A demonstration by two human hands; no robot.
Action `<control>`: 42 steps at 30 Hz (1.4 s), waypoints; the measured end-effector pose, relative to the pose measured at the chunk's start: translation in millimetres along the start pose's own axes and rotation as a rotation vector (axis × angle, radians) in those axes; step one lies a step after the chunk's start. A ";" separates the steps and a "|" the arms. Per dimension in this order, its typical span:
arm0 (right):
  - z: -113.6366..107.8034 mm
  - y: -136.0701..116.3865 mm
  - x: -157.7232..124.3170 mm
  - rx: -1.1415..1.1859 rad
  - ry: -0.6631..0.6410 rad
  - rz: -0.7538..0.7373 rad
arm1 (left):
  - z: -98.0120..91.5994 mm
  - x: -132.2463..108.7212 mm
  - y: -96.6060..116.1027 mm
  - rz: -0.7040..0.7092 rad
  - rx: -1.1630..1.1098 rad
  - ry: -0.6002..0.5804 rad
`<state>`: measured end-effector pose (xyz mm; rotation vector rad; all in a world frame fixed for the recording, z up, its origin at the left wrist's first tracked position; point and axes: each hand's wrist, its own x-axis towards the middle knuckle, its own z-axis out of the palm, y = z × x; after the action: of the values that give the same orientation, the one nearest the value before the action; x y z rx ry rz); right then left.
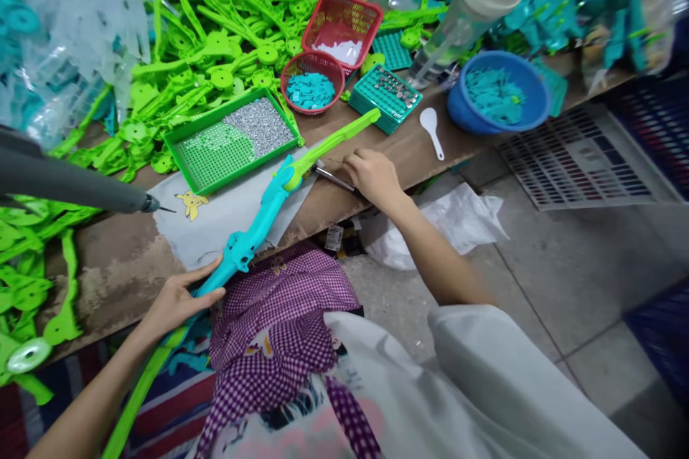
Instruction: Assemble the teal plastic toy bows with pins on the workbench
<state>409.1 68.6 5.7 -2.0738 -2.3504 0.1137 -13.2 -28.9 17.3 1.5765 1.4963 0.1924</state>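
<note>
A long toy bow (269, 201) with a teal middle grip and lime green limbs lies slanted across the wooden bench edge. My left hand (177, 297) grips it at the lower end of the teal grip. My right hand (372, 176) rests on the bench to the right of the bow, closed around a thin dark metal tool (331, 176) whose tip points toward the joint of teal and green. A grey cloth (215, 219) with a yellow figure lies under the bow.
A green tray (188, 150) holds small silver screws. Round red basket (312, 61) of teal bits, square red basket (371, 14), teal tray (377, 111), blue bowl (457, 111), white scoop (432, 128), bottle (468, 7). Green parts (215, 36) pile behind. Grey screwdriver (69, 186) hangs at left.
</note>
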 end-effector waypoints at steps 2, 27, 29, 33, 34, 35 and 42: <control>2.7 -0.2 5.8 0.043 0.046 0.009 | -0.5 0.0 -1.6 -0.022 -0.009 -0.031; -29.4 -15.2 -62.0 -0.122 -0.242 0.108 | -6.6 -35.3 -6.2 0.231 0.438 0.109; -38.6 -6.1 -78.3 -0.047 -0.303 0.124 | -3.7 -36.0 -11.9 0.301 0.527 0.158; -32.8 -10.4 -99.4 0.434 -0.237 0.133 | 3.5 -33.5 -18.4 0.498 0.777 0.243; -26.6 -17.2 -100.1 0.553 -0.190 0.139 | 5.3 -32.7 -19.2 0.549 0.818 0.257; -19.6 -25.2 -98.9 0.643 -0.153 0.147 | 7.0 -32.0 -19.9 0.597 0.845 0.270; 9.3 -67.0 -72.4 0.663 -0.004 0.169 | 12.7 -31.6 -23.4 0.709 0.891 0.309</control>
<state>351.3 -11.9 3.5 -1.8995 -1.7746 0.7754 -29.3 -66.0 8.7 2.8862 1.2296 0.1788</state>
